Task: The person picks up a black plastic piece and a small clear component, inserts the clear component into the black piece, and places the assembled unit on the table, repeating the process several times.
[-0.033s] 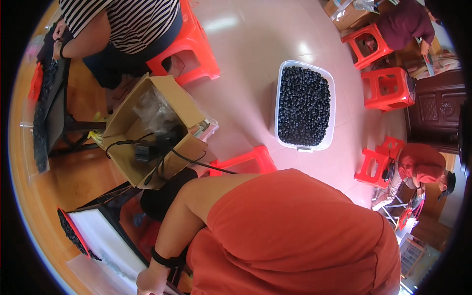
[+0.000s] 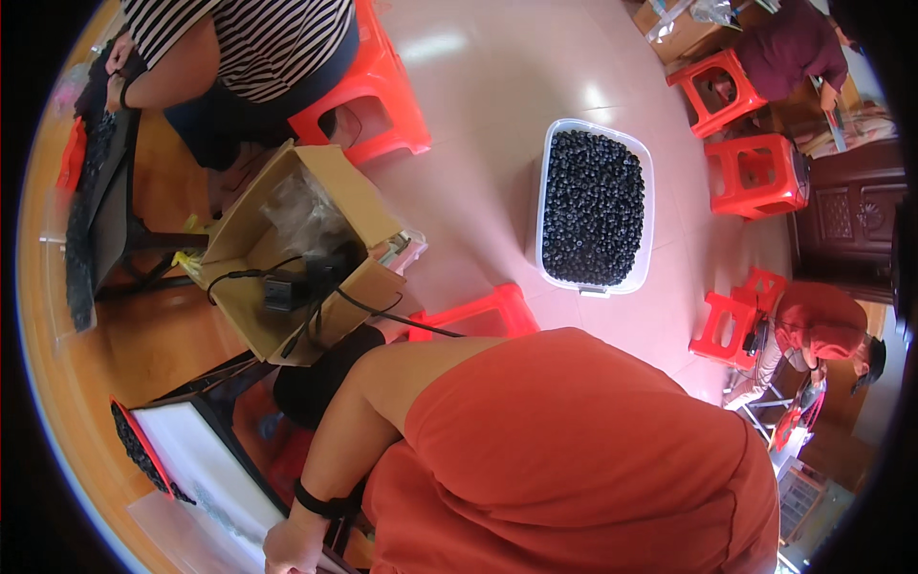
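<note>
My right arm, in an orange-red short sleeve [image 2: 574,430], bends at the elbow toward the lower left. A black band [image 2: 320,502] circles the wrist. My right hand [image 2: 295,550] is at the lower edge, beside a slanted white panel [image 2: 206,454]; its fingers are mostly cut off, so I cannot tell whether it holds anything. Along the panel's far left side is a narrow red tray [image 2: 153,450] heaped with small dark pieces [image 2: 134,445]. A clear plastic sheet [image 2: 177,526] lies next to it on the wooden table [image 2: 81,411]. My left hand is out of view.
Ahead stands an open cardboard box [image 2: 359,206] with plastic film, black cables and a black block [image 2: 284,290]. A white bin [image 2: 648,230] full of dark round pieces sits on the floor. Red stools [image 2: 478,314] and a co-worker in stripes [image 2: 277,48] are nearby; other people work at right.
</note>
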Demonstrator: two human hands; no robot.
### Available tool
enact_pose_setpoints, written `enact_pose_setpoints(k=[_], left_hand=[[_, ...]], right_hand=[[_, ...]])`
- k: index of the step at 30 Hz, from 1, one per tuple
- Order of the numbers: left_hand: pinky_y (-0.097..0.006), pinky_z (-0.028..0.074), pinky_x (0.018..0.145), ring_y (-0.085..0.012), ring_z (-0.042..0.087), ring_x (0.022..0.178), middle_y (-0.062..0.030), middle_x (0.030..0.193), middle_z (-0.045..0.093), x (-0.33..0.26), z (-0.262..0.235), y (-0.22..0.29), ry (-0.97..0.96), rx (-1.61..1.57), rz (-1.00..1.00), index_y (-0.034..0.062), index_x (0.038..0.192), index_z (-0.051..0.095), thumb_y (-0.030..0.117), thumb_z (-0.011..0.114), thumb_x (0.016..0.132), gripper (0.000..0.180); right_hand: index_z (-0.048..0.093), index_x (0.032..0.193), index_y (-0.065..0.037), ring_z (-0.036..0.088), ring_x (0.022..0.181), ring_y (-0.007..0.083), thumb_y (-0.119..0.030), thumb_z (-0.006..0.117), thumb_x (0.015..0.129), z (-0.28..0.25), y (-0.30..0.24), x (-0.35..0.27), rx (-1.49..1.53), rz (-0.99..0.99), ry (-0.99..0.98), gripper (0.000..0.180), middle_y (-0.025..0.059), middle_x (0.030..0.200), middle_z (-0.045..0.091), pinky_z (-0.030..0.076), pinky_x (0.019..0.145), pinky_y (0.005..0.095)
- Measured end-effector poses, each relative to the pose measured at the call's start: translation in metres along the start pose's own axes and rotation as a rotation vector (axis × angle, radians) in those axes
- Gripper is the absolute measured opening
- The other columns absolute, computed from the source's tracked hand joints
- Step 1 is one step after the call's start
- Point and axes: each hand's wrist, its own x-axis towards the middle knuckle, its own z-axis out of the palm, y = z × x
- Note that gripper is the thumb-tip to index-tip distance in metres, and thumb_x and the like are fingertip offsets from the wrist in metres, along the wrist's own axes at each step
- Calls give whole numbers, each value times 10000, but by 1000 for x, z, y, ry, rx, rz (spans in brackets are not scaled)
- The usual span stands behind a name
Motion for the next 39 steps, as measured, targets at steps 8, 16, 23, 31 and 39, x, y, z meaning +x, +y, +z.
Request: enact_pose_setpoints(k=[8, 16, 23, 31, 39], left_hand=[[-377, 507, 736, -242, 628, 826, -100, 859, 631, -129, -155, 44, 582, 130, -36, -18, 937, 620, 203, 687, 893, 235], [-447, 483, 718, -345, 582, 805, -136, 789, 586, -158, -137, 125, 692, 1082, 16, 39, 821, 633, -29, 636, 757, 94], [-435, 488, 716, -357, 592, 803, -137, 778, 574, -172, -131, 125, 819, 1113, -72, 27, 792, 622, -15, 679, 758, 79], [-248, 449, 552, -117, 578, 686, -76, 817, 672, -193, -138, 136, 971, -91, -198, -43, 989, 703, -30, 656, 869, 130], [-245, 445, 522, -137, 593, 679, -87, 830, 652, -212, -122, 156, 965, -611, -102, -53, 1067, 644, -38, 672, 876, 193]], right_hand=[[642, 835, -64, 669, 741, 317, -86, 708, 754, -11, -29, -3, 108, 33, 50, 106, 132, 784, 678, 495, 641, 422], [570, 860, -53, 588, 612, 272, -35, 704, 808, -24, -65, -6, 141, 198, -39, 144, 100, 698, 600, 460, 591, 360], [598, 903, -13, 570, 702, 77, 32, 679, 889, -25, -73, -2, 132, 297, -142, 93, 22, 804, 637, 458, 634, 234], [583, 936, -9, 604, 756, 101, 12, 699, 872, -15, -75, 6, 104, 417, -60, 134, 33, 835, 647, 498, 702, 247], [636, 1012, 4, 614, 852, 96, 9, 675, 910, 4, -80, 25, 31, 507, -69, 109, 30, 937, 653, 508, 737, 248]])
